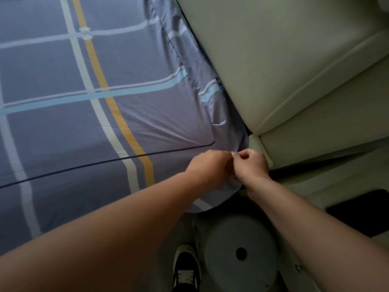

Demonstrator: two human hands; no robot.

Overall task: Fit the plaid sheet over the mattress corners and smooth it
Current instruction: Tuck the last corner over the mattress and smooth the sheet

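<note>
"As you look down, what's nearest?"

"My black shoe [186, 268] on the floor, beside a round grey object [242, 249] with a dark hole on top."

"And your hands?"

"My left hand [207, 165] and right hand [251, 164] meet, fingers curled, both pinching the plaid sheet [84, 112] at the near corner. Beyond them it covers the mattress, puckered toward that corner, a cream padded panel [273, 60] alongside."

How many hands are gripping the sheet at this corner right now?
2. The left hand and the right hand, side by side, both pinch the plaid sheet at its corner. Neither is hidden.
</note>
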